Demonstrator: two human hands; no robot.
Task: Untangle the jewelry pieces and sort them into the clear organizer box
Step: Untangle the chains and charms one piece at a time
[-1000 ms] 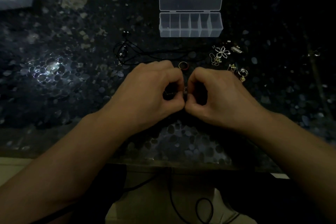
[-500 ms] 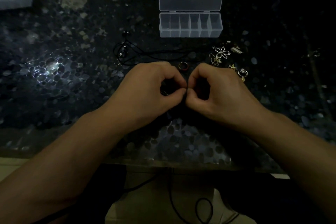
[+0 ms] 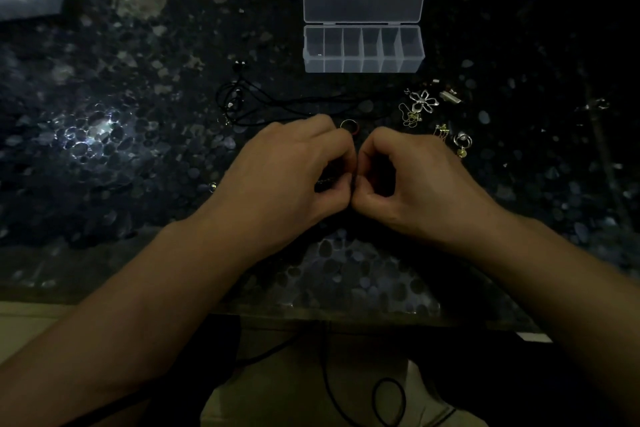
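Hands locked on 1 small tangled piece; little has shifted in the last second.

The left hand [image 3: 294,170] and right hand [image 3: 412,173] meet fingertip to fingertip above the dark pebbled table [image 3: 104,156], each with fingers curled and pinching a small dark jewelry piece [image 3: 325,180], mostly hidden between them. Against the view 1 second earlier, both hands have held position, with only slight reworking of the fingertips; I judge the untangling unfinished. The clear organizer box [image 3: 363,48] lies open beyond the hands, and its 6 visible compartments appear empty. A black cord necklace [image 3: 277,104] lies left of centre, a ring [image 3: 349,125] just beyond the knuckles, and the flower pendant cluster [image 3: 422,102] to the right, none of them sorted.
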